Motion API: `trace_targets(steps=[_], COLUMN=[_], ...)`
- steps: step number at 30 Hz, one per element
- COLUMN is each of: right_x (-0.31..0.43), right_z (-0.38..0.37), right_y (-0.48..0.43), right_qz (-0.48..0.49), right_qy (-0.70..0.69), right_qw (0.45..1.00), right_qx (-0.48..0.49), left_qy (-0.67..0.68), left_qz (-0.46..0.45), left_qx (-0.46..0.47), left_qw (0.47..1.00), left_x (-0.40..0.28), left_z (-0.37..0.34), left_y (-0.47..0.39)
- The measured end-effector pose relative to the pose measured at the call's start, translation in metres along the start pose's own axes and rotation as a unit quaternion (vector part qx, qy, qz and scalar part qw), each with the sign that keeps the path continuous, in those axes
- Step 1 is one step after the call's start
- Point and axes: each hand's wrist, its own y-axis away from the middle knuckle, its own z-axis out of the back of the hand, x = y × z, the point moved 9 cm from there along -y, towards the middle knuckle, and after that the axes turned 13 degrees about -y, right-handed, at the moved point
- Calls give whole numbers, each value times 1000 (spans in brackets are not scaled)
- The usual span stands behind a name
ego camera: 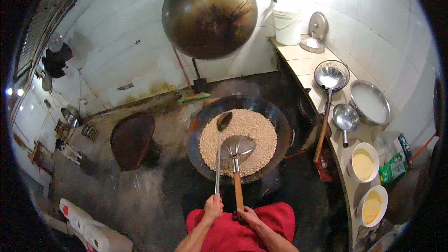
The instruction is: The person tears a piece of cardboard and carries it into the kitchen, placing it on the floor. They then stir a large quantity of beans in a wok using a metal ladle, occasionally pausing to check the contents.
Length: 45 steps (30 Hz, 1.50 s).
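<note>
A large dark wok [241, 101] in front of me holds a broad heap of small pale beans or nuts [264, 126]; which of the two I cannot tell. My left hand [213, 208] grips the metal handle of a long ladle [224, 120], whose dark bowl rests over the heap's upper left part. In my right hand [249, 214] is the wooden handle of a round strainer [238, 147], its metal head lying at the middle of the heap. Both hands are near the red cloth on my lap.
On the curved tiled counter [297, 63] at the right stand a white bucket [287, 26], a long-handled strainer [331, 77], a small ladle [345, 117], a steel basin [370, 102] and two white bowls [365, 162] of yellow contents. A wide wok [210, 14] hangs ahead; plastic jugs [94, 229] stand lower left.
</note>
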Motion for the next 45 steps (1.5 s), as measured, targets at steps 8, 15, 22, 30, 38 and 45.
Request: trace_targets(steps=[8,15,22,30,38,45], right_x=[-14,-35,-23,-8,51,145], right_z=[14,8,6,3,33,35], right_y=[-9,-19,-13,-4,26,57], right_qz=[-29,-63,-41,19,47,27], right_qy=[12,-41,37,15,119,442], right_qw=[999,996,998,1000,986,867], right_qx=[-34,56,9,17,-102,-229], left_qy=[-35,-36,-28,18,102,148], left_qz=[-20,-27,-41,32,111,144], left_qx=[-24,-11,-6,85,149,229], left_qw=[999,999,999,996,977,951], left_x=[-6,-3,-9,14,-7,-44], left_z=[3,4,-5,-29,-28,-16], left_y=[6,13,9,48,35,-28])
